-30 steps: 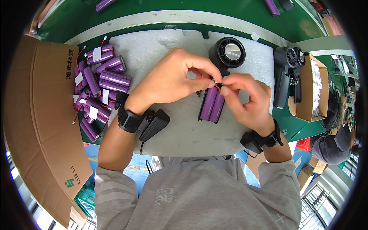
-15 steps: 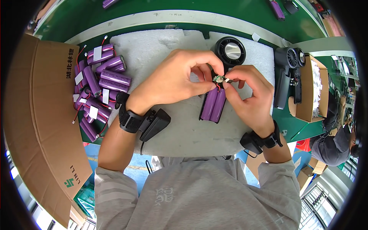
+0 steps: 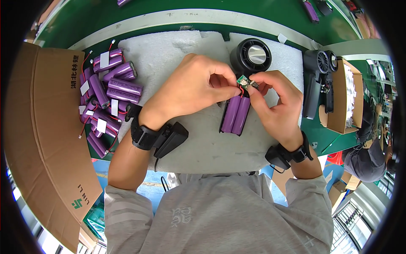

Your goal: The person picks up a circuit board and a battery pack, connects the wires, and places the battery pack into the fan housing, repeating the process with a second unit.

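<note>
A small green circuit board (image 3: 243, 81) sits between my two hands, over the top of a pair of purple battery cells (image 3: 235, 115) lying in a black housing. Red wires (image 3: 241, 90) run from the cells up to the board. My left hand (image 3: 196, 86) pinches at the board's left edge with thumb and forefinger. From the other side, my right hand (image 3: 280, 106) grips its right edge, thumb and forefinger closed; a small part there is mostly hidden by the fingertips. Just beyond the hands rests a round black fan head (image 3: 239, 59) with a silver centre.
Several purple battery packs (image 3: 124, 89) with wires are piled left on the white foam mat (image 3: 169, 46), beside a large cardboard box (image 3: 46, 127). Black handheld fans (image 3: 313, 84) and an open carton (image 3: 355, 97) stand right. A person (image 3: 366, 161) is at far right.
The circuit board has tilted, and more of its green face shows between my fingertips. My hands have shifted only slightly. The battery cells stay in place.
</note>
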Motion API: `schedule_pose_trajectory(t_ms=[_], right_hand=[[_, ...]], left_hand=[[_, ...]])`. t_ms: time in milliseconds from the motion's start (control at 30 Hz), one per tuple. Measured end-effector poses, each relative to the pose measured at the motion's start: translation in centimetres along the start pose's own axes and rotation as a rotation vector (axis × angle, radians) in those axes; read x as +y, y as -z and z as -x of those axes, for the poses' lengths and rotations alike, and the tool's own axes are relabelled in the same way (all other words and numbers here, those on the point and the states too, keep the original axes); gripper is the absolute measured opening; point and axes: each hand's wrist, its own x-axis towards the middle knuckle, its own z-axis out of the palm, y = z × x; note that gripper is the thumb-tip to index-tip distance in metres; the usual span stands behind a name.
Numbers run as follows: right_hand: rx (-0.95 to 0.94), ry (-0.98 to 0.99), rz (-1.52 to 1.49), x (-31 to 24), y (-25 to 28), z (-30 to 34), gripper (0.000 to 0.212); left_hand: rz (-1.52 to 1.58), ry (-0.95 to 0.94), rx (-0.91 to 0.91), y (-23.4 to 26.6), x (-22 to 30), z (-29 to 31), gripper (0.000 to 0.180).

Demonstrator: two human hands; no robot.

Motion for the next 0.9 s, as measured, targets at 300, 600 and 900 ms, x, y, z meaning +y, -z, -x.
schedule_pose_trajectory(t_ms=[300, 600, 900], right_hand=[[-0.042, 0.047, -0.036, 0.24, 0.18, -0.06, 0.022], [-0.005, 0.060, -0.035, -0.12, -0.17, -0.26, 0.019], [-0.108, 0.081, -0.049, 0.35, -0.17, 0.09, 0.022]], left_hand=[[0.116, 0.125, -0.069, 0.40, -0.09, 0.00, 0.010], [0.258, 0.234, -0.097, 0.53, -0.05, -0.13, 0.008], [0.296, 0.220, -0.136, 0.86, -0.26, -0.19, 0.010]])
